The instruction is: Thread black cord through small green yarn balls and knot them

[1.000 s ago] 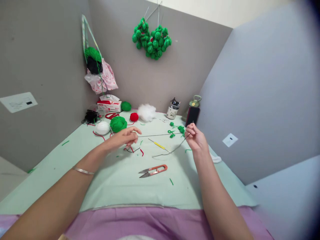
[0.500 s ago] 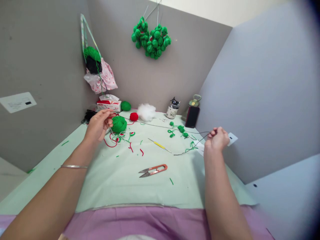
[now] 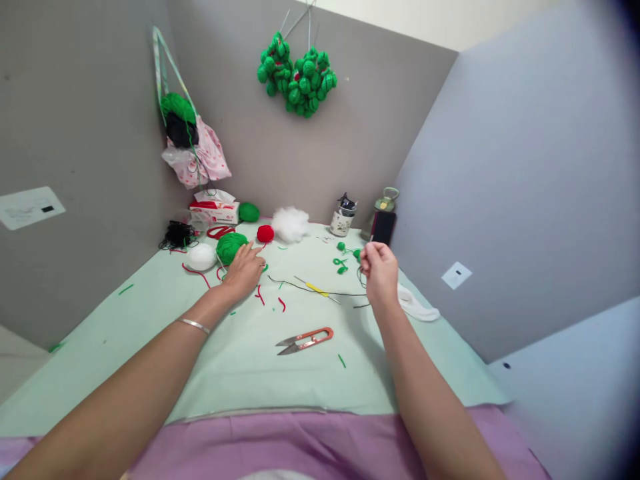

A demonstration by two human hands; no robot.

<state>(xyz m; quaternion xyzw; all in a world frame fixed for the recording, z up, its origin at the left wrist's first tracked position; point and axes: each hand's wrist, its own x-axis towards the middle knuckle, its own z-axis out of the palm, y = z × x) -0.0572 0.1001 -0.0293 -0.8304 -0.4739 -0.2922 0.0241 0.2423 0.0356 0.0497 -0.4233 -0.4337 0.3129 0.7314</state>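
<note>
My left hand (image 3: 245, 270) lies low on the pale green table cover (image 3: 240, 353), fingers stretched toward the green yarn ball (image 3: 231, 247) and the red and green yarn scraps beside it. My right hand (image 3: 379, 272) is raised a little over the table with its fingers pinched on a thin dark thread (image 3: 320, 291). The thread runs left across the cover toward my left hand. A yellow-handled crochet hook (image 3: 318, 289) lies under the thread. Orange thread snips (image 3: 306, 339) lie nearer me in the middle.
At the back stand a red yarn ball (image 3: 265, 233), white stuffing (image 3: 291, 224), a tissue box (image 3: 215, 211), a white ball (image 3: 201, 257), a small cup (image 3: 342, 222) and a dark phone (image 3: 383, 228). Green crochet pieces (image 3: 296, 75) and a bag (image 3: 193, 150) hang on the wall.
Both hands came back inward from a wide spread. My left hand dropped from beside the green ball down to the table; my right hand moved left, and the thread went slack.
</note>
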